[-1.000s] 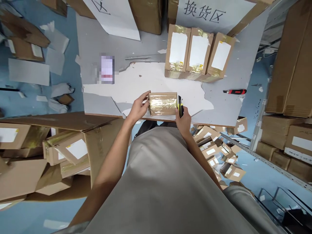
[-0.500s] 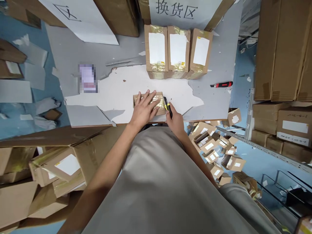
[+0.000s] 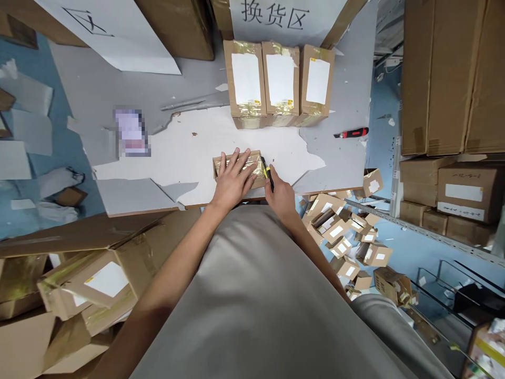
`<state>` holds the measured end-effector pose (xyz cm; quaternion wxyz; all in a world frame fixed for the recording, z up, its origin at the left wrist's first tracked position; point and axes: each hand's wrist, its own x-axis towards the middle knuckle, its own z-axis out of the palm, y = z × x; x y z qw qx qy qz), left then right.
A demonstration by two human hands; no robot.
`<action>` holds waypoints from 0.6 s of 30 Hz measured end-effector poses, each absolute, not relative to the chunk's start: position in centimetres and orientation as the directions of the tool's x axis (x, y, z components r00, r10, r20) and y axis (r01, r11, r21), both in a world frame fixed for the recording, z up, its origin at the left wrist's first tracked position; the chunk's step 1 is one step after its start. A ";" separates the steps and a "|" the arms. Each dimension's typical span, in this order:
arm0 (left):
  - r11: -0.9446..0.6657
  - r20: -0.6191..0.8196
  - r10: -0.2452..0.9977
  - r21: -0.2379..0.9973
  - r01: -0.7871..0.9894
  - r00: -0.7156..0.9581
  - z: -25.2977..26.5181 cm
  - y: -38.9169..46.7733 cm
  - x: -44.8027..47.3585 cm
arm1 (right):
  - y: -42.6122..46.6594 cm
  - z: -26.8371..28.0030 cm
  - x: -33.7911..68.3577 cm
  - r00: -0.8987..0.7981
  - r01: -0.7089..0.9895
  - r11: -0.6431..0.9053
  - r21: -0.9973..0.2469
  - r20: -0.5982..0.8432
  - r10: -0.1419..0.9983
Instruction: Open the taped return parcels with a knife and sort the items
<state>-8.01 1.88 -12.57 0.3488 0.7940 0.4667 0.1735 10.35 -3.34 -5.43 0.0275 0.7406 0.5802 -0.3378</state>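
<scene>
the small box (image 3: 259, 175) lies on the table (image 3: 343, 168), closed and taped; no cut shows, so it seems unopened, though the left hand (image 3: 231, 187), spread flat on top, hides much. the right hand (image 3: 282, 197) grips a knife (image 3: 266, 170) at the box's right end.

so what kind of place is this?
Likely a warehouse exchange or returns station: a sign reads 换货区 (exchange area), three taped boxes with white labels stand in a row on the table, and many small cartons lie jumbled to the right.
</scene>
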 end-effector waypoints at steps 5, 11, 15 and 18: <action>-0.268 -0.057 0.876 0.769 0.580 0.479 -12.7 1.7 -7.8 | -2.6 -3.5 7.8 0.162 0.916 -0.349 -0.198 -0.613 0.774; -0.247 -0.075 0.872 0.785 0.568 0.483 -13.0 1.4 -7.7 | -0.9 -2.2 5.6 0.216 0.942 -0.330 -0.069 -0.627 0.748; -0.269 -0.066 0.866 0.773 0.575 0.495 -13.1 1.1 -7.6 | -0.8 -1.5 5.5 0.228 0.945 -0.327 -0.026 -0.663 0.713; -0.271 -0.068 0.862 0.776 0.570 0.502 -13.2 1.0 -7.5 | -0.7 -1.2 5.6 0.238 0.942 -0.335 -0.016 -0.672 0.701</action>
